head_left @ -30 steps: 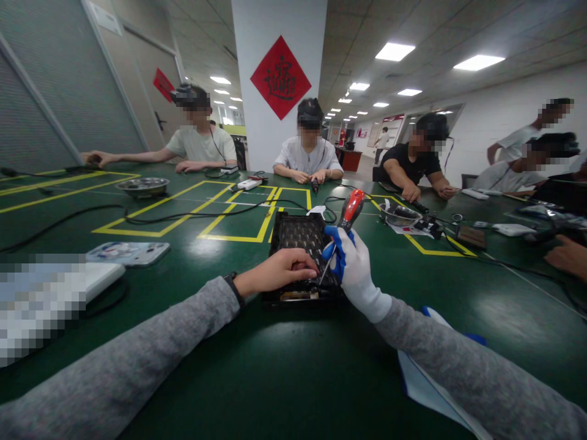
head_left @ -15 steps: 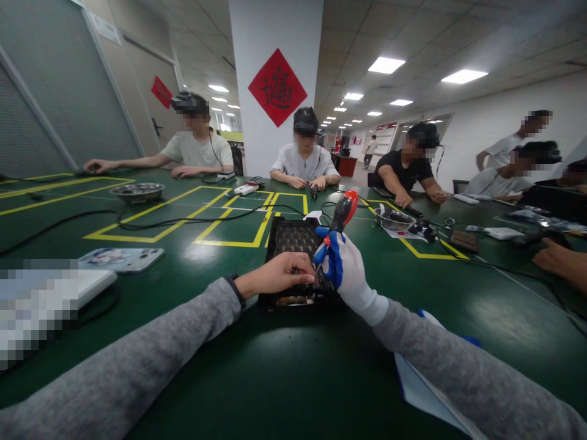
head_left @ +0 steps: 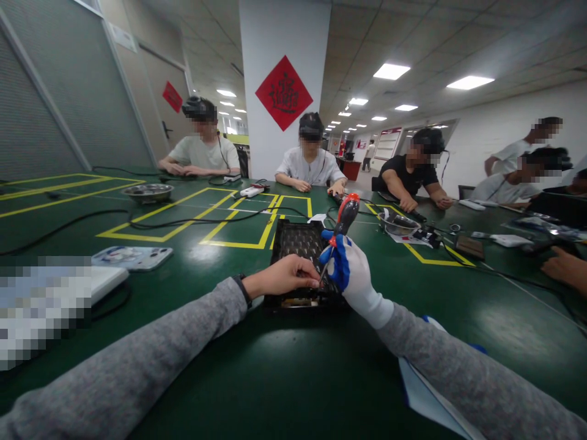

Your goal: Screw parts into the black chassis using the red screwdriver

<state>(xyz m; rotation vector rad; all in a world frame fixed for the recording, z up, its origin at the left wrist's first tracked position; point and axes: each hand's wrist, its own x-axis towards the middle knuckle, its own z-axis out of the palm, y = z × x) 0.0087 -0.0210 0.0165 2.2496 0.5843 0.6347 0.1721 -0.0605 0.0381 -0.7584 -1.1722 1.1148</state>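
My right hand (head_left: pixel 356 272), in a white and blue work glove, is wrapped around a screwdriver (head_left: pixel 347 215) with a black and red handle. The shaft slants down and left into an open black plastic case (head_left: pixel 292 237) that lies on the table in front of me. Rows of small light-coloured marks show on the inside of the case. My bare left hand (head_left: pixel 291 273) reaches over the case from the left, thumb and fingertips pinched beside the screwdriver's tip. What they pinch, if anything, is hidden, and so is the very tip.
On the green table (head_left: pixel 220 373) lie a phone (head_left: pixel 132 258) and a partly blurred white object (head_left: pixel 101 287) at left. Metal bowls (head_left: pixel 147 193) stand farther off. Black cables (head_left: pixel 206 221) cross the surface. A blue-edged cloth (head_left: pixel 426 391) lies under my right forearm. Co-workers sit around the table.
The whole view has shifted slightly right. Both my hands stay at the case, the screwdriver a little more upright. A co-worker at left has drawn an outstretched arm in.
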